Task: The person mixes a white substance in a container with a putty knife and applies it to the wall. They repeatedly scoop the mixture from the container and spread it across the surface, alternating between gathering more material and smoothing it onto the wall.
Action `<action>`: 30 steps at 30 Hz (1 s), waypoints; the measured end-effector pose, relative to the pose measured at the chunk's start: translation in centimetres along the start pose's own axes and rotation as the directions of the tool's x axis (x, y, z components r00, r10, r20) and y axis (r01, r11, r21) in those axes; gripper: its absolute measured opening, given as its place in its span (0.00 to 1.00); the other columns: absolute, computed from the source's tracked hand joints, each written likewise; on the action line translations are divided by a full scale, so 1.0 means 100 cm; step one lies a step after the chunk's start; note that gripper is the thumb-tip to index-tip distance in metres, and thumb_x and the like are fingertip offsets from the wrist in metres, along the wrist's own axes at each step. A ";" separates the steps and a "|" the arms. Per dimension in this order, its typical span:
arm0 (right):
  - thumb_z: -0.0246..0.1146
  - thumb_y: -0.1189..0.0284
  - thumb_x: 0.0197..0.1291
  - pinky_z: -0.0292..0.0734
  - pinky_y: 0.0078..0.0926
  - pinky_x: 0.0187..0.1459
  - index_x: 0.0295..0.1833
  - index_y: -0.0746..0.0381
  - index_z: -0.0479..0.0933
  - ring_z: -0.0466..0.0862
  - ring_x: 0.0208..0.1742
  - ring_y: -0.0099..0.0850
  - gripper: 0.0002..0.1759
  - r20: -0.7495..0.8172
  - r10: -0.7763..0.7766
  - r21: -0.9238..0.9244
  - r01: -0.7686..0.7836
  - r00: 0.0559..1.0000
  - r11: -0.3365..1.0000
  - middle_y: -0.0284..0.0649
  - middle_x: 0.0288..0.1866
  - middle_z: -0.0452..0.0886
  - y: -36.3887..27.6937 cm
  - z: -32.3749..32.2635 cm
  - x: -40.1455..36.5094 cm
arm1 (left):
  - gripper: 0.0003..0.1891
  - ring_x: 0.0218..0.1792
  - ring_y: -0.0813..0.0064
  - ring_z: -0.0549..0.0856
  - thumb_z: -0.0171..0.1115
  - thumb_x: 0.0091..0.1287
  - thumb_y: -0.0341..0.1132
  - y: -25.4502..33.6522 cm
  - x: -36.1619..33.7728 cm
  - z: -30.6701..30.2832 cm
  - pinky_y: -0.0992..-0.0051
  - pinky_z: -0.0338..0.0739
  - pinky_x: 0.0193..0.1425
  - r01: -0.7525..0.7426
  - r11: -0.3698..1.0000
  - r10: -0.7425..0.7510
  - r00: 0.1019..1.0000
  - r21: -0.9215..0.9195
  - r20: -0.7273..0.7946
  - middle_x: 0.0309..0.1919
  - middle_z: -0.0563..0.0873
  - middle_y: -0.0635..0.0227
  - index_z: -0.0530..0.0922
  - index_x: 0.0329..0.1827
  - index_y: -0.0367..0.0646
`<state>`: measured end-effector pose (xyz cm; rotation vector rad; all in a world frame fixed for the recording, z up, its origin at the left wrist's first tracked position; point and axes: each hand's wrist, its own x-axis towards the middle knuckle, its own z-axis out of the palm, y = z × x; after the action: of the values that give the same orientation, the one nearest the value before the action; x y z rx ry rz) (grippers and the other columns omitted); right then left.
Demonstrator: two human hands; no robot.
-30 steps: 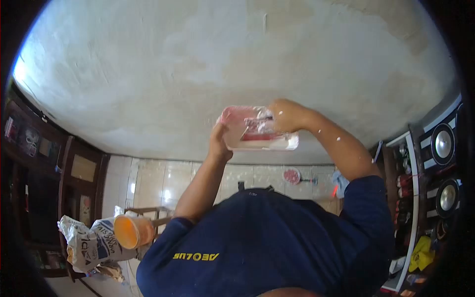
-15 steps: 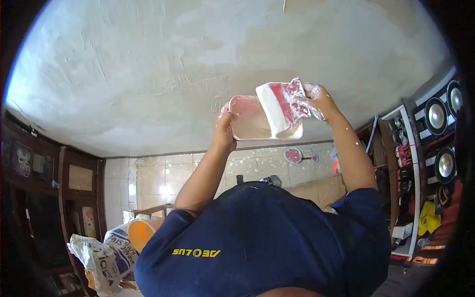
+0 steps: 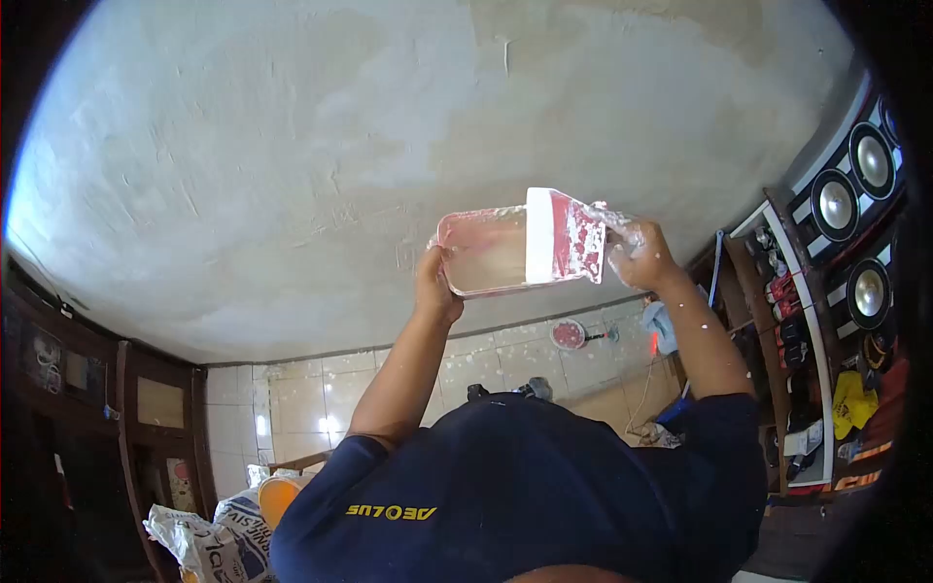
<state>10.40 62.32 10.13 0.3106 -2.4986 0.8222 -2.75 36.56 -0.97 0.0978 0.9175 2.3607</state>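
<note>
My left hand (image 3: 435, 284) is closed on the left end of a shallow rectangular red tray (image 3: 465, 288) smeared with pale plaster. In my right hand (image 3: 642, 253), coated with white plaster, is a wide red putty knife (image 3: 575, 238). A thick band of white plaster lies along the putty knife's left edge. The blade overlaps the right part of the tray, its handle end hidden by my fingers. Both are held up in front of a plastered wall (image 3: 282, 146) with damp-looking patches and raised trowel marks.
On the spattered tile floor lies a round reddish, plaster-smeared thing (image 3: 569, 334) with a dark handle. An orange bucket (image 3: 279, 498) and a printed white sack (image 3: 209, 544) stand at lower left. Shelving (image 3: 805, 262) and round speakers (image 3: 868, 294) line the right, dark wooden cabinets (image 3: 160, 403) the left.
The putty knife has turned upright and shifted right and slightly down over the tray's right part. The tray appears lower and further left, held by my left hand, while the whole view has shifted.
</note>
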 end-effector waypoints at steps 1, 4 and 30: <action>0.57 0.80 0.45 0.77 0.27 0.41 0.45 0.66 0.79 0.84 0.37 0.33 0.18 -0.004 -0.010 -0.005 0.010 1.000 1.000 0.45 0.42 0.82 0.002 -0.008 0.001 | 0.25 0.50 0.64 0.78 0.48 0.54 0.43 0.000 0.001 0.000 0.60 0.71 0.55 0.001 1.000 -0.001 1.000 0.004 0.001 0.49 0.79 0.64 0.73 0.55 0.44; 0.65 0.75 0.40 0.77 0.33 0.39 0.34 0.61 0.80 0.81 0.36 0.39 0.11 0.215 -0.242 -0.508 0.320 0.946 0.800 0.38 0.34 0.80 0.004 -0.025 0.005 | 0.25 0.51 0.64 0.78 0.48 0.54 0.43 -0.003 0.006 0.000 0.60 0.70 0.57 -0.007 1.000 0.007 1.000 0.009 0.024 0.50 0.79 0.64 0.72 0.56 0.44; 0.69 0.75 0.47 0.75 0.30 0.28 0.29 0.67 0.78 0.80 0.24 0.38 0.08 -0.597 -0.187 -0.091 0.166 0.780 0.982 0.44 0.25 0.80 0.036 0.044 0.131 | 0.27 0.59 0.60 0.74 0.42 0.64 0.48 -0.005 0.053 0.027 0.60 0.70 0.61 -0.314 0.945 0.308 0.948 -0.090 -0.080 0.58 0.75 0.60 0.67 0.62 0.42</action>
<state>-3.72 61.71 12.05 0.2197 -1.8442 0.6670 -6.08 41.41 0.07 0.1344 0.8618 2.7140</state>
